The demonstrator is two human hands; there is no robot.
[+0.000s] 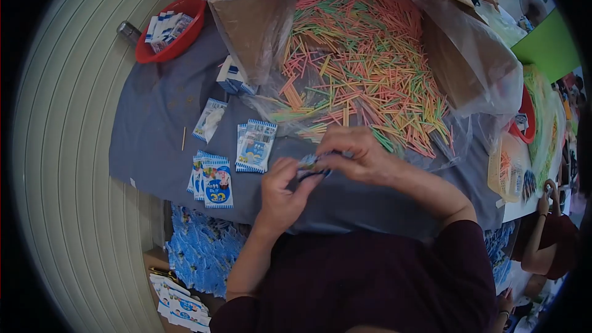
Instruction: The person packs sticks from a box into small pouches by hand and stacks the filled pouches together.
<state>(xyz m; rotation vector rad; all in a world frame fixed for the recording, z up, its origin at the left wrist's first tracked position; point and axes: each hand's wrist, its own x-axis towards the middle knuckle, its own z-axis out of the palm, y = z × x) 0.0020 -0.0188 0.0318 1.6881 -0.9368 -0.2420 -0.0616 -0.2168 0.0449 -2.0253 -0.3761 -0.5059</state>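
Ribbed pale wall (68,148), metal flask (128,32), round fan (531,8), green panel (549,44)

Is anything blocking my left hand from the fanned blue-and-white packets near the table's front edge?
Nothing visible: only grey cloth separates your left hand from the fanned blue-and-white packets. The overlapping blue-and-white packets farther back lie outside that path.

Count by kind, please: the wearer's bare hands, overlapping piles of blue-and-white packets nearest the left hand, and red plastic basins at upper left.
Bare left hand and right hand: 2
Blue-and-white packet piles: 2
Red plastic basin: 1
Total: 5
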